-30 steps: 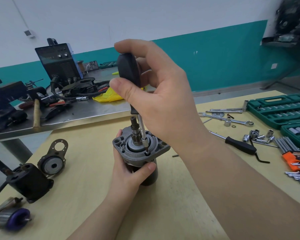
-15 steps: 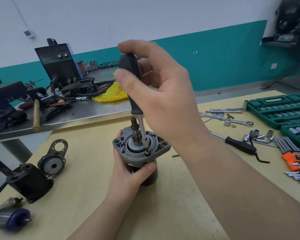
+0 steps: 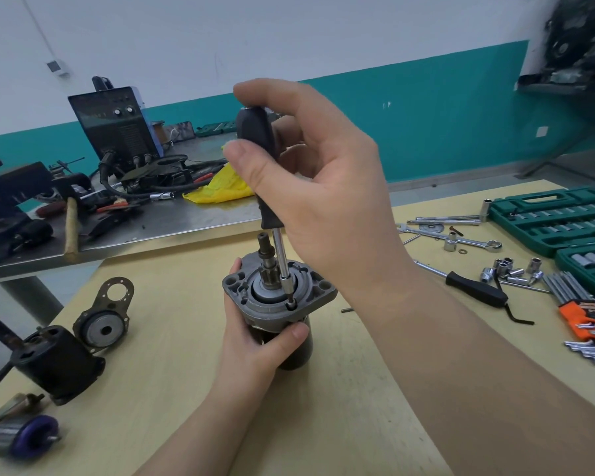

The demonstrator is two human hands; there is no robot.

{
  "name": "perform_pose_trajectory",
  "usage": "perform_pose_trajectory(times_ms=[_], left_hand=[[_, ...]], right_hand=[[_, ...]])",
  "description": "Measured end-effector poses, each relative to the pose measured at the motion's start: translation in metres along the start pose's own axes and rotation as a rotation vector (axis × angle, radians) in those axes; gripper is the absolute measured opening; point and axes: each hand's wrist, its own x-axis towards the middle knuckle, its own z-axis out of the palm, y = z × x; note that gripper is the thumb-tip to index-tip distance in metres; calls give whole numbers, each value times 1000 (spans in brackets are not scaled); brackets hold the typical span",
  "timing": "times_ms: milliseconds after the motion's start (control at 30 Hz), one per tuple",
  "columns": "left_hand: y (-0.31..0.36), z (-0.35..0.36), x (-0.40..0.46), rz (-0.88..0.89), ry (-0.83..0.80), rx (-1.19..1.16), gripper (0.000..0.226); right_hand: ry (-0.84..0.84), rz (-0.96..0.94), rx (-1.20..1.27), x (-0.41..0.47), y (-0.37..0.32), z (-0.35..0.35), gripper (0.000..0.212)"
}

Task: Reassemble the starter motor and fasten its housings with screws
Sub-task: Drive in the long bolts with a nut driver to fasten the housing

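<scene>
centre frame | left hand (image 3: 255, 341) clamps the motor (image 3: 279, 304) round its dark body: heavy, rigid, smooth | right hand (image 3: 310, 187) grips the screwdriver (image 3: 258, 156), tip in the screw (image 3: 291, 305)

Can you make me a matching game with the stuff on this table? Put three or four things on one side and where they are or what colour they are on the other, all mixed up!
Things:
1. screwdriver
2. starter motor
3. hex key set
4. socket case

Descriptions:
A. green, lying open at the far right
B. in an orange holder
C. gripped by the right hand, tip down in a screw hole
D. held upright on the table by the left hand

Pairs: 1-C, 2-D, 3-B, 4-A
</scene>
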Motion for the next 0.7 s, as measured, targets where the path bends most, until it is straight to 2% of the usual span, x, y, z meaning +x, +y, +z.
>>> perform_pose_trajectory(times_ms=[100,200,400,467,700], left_hand=[[0,0,0,1,6,17,117],[1,0,0,-17,13,31,117],[-8,-4,-2,-47,-3,41,117],[-11,-5,-3,-53,-5,39,116],[-6,-2,1,-9,-8,53,117]], right_hand=[[-22,18,19,0,0,-2,25],[-5,21,-17,0,-1,-4,30],[59,-128,-351,-5,-5,-1,35],[66,-167,-394,-7,-5,1,34],[-29,5,-72,-1,-4,-7,26]])
